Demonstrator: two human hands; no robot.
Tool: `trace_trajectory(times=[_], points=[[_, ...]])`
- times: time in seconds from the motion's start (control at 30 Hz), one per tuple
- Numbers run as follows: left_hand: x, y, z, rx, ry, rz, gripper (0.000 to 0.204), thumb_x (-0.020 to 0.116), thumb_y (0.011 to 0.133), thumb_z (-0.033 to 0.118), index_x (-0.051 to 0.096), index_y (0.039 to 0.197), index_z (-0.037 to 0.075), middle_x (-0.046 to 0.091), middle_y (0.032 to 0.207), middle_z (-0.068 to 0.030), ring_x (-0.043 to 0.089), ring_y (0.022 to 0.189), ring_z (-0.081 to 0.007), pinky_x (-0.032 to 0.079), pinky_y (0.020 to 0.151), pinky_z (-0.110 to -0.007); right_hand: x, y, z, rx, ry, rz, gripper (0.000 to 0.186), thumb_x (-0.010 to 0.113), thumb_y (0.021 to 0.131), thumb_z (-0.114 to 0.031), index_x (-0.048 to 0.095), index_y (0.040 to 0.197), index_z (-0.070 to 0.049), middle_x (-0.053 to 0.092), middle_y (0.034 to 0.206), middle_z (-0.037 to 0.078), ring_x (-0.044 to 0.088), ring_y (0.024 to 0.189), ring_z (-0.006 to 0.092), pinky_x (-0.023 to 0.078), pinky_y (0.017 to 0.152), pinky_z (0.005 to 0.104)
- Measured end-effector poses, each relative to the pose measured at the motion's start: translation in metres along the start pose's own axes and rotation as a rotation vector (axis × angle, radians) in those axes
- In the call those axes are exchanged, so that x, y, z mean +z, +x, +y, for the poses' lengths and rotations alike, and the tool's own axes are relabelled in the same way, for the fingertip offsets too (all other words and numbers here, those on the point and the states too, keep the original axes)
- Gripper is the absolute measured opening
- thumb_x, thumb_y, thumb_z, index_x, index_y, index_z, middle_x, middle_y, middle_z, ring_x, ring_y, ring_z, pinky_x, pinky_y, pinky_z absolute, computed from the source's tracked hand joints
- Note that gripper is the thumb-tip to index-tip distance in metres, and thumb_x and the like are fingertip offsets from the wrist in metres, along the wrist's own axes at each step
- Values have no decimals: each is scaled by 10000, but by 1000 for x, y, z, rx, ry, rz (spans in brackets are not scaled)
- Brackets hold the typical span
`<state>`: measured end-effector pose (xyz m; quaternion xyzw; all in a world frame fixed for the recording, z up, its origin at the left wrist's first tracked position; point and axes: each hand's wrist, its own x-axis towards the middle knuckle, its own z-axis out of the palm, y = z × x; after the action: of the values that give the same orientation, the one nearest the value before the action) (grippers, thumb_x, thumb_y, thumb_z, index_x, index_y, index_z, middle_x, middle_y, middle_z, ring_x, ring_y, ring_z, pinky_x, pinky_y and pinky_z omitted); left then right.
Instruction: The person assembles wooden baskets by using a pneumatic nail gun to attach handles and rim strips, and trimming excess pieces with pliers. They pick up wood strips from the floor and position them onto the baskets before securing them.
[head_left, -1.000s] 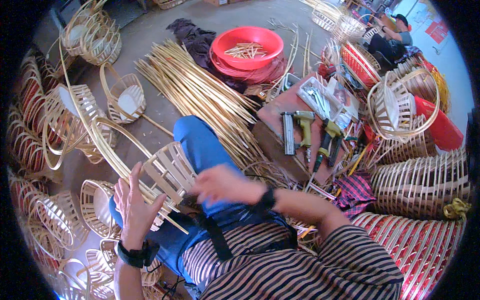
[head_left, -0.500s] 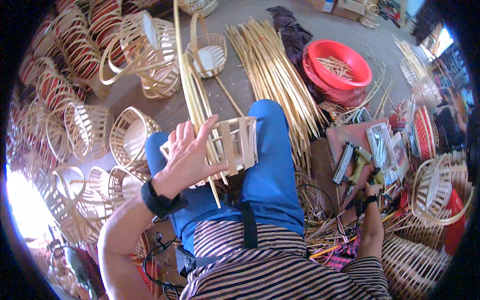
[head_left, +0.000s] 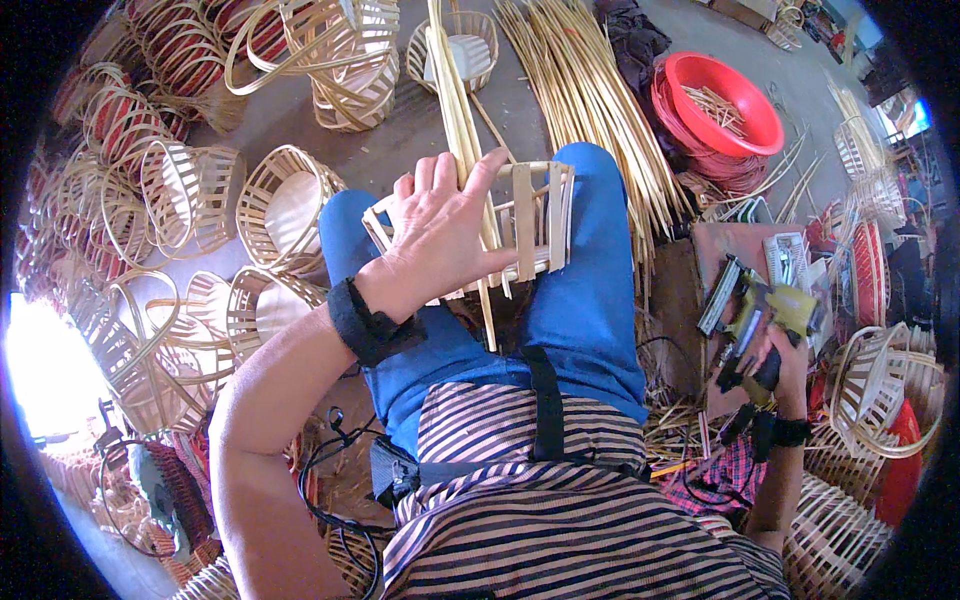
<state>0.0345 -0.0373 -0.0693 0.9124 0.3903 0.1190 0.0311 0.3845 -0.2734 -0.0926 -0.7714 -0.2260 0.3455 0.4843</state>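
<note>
On my lap lies a small basket [head_left: 524,220] of pale bamboo slats, tilted on its side. My left hand [head_left: 432,228] grips it together with several long bamboo strips [head_left: 452,95], thumb on the near side and fingers over the far side. The strips run up past the basket, and their lower ends reach down between my thighs. At the right, my right hand [head_left: 787,365] is closed around the handle of an olive-yellow staple gun [head_left: 793,308]. A dark magazine [head_left: 720,297] shows beside it; whether it belongs to this gun or another, I cannot tell.
A reddish board [head_left: 722,240] at my right carries a tray of metal staple strips [head_left: 787,257]. Ahead lie a bundle of bamboo sticks [head_left: 590,110] and a red basin [head_left: 745,130] with short sticks. Finished baskets [head_left: 285,210] crowd the left; a handled basket [head_left: 868,385] stands far right.
My right hand has raised the staple gun from low beside the board. My left hand still holds the basket and strips. The whole view has shifted, so things sit further right and higher.
</note>
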Motion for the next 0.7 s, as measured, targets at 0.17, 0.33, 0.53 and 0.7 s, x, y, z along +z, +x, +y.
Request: trace_trajectory(times=[0.17, 0.33, 0.53, 0.7], points=[[1, 2, 0, -25, -11, -7, 821, 682, 510, 376, 294, 1190, 130, 410, 884, -156, 393, 883, -309, 321, 743, -411, 95, -52, -55, -202, -187, -541, 250, 571, 675, -103, 528, 898, 1, 557, 822, 110, 536, 739, 209, 414, 675, 305], [1, 1, 0, -34, -29, 12, 808, 683, 507, 374, 308, 1181, 132, 413, 878, -149, 395, 874, -301, 322, 737, -407, 158, -65, -64, -641, -347, -710, 265, 595, 639, -77, 550, 894, -18, 573, 884, 105, 549, 823, 228, 413, 738, 313], [3, 2, 4, -38, -54, 61, 745, 695, 494, 341, 375, 1124, 105, 419, 903, -152, 398, 886, -291, 323, 722, -416, 176, -58, -60, -743, -399, -768, 341, 595, 657, -48, 496, 978, 13, 559, 924, 95, 543, 851, 165, 412, 747, 283], [3, 2, 4, -32, -38, 67, 774, 697, 491, 353, 354, 1143, 118, 415, 896, -146, 397, 883, -294, 323, 721, -407, 179, -58, -62, -614, -382, -797, 348, 589, 664, -50, 484, 988, 20, 557, 925, 96, 539, 854, 158, 411, 750, 279]])
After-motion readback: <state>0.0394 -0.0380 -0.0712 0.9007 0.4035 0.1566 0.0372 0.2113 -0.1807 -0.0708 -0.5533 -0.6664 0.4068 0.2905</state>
